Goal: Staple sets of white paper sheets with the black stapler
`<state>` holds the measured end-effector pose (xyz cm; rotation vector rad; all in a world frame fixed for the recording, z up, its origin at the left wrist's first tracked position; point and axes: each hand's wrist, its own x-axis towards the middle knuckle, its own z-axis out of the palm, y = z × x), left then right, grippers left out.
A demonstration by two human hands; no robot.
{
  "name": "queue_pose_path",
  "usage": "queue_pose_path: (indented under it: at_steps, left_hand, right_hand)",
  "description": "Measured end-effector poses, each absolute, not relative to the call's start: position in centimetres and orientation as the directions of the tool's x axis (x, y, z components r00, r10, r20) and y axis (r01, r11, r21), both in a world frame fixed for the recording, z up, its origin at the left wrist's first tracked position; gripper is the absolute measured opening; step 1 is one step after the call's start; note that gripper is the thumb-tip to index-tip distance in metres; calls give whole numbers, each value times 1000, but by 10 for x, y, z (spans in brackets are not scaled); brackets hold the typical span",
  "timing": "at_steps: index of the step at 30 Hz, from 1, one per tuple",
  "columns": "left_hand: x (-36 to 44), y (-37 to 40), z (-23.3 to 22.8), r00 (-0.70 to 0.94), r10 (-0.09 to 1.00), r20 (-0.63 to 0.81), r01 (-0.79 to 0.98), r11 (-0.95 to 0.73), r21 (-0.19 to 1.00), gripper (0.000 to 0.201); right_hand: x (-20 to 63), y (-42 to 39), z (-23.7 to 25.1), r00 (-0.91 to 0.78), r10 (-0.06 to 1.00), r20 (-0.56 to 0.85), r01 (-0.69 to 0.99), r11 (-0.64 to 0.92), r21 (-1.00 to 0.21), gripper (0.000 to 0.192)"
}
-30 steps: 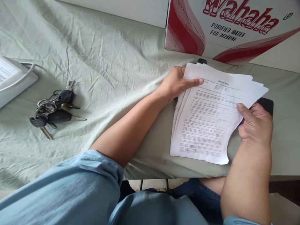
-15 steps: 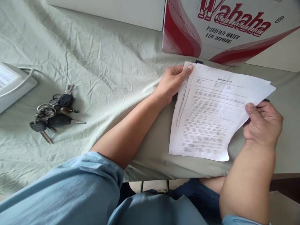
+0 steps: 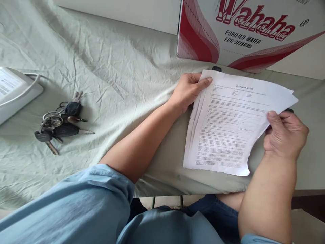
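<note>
Nearest the camera, two forearms in rolled-up light blue sleeves (image 3: pixel 83 200) are extending over the near edge of a table draped in a wrinkled pale green cloth (image 3: pixel 122 67). The right hand (image 3: pixel 285 134) is gripping the right margin of a stack of printed sheets (image 3: pixel 228 125), its thumb pressing on the top page and its fingers curling beneath. The left hand (image 3: pixel 189 89) is pinching the stack's upper left corner, thumb lying along the top edge of the uppermost page, fingers closing behind the sheets. The stack is sitting slightly fanned and tilted, its lower edge resting on the cloth near the table edge and its right side lifting off the surface. A dark object (image 3: pixel 289 110) is showing only as a sliver beside the right hand; what it is cannot be told. Well apart to the left, a bunch of keys (image 3: pixel 59 122) is lying on the cloth, and beyond it a white device with a cable (image 3: pixel 17 91) is sitting at the left border. Farthest back, a red-and-white carton printed "Wahaha purified water for drinking" (image 3: pixel 254 30) is standing just behind the sheets.
</note>
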<state>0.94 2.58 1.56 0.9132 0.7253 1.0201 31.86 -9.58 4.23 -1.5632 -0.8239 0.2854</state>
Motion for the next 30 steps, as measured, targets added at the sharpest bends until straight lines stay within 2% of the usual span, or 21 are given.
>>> queue_pose_path:
  at_steps: [5,11,17,22,30]
  left_hand:
    - [9,26,15,351,934,-68,-416,221,882,46]
    - [7,26,19,365,928,-72,-390,222,894,52]
    - [8,25,21,351,931,-100,-373,237,897,55]
    - [9,24,21,336,936,-107,-389,241,889,47]
    - [8,22,21,402,912,-83,-399,256,880,41]
  right_hand:
    - [321,-92,45,787,547,287,299,69,-952,52]
    - [318,-96,48,762,601,239,279,28,-960,53]
    - [316,-96,43,729,635,255,298,42,-954,55]
    - [316,-95,41,720,643,259,311,34,-950,52]
    - [313,-94,39,710,642,291,348,41,-937,51]
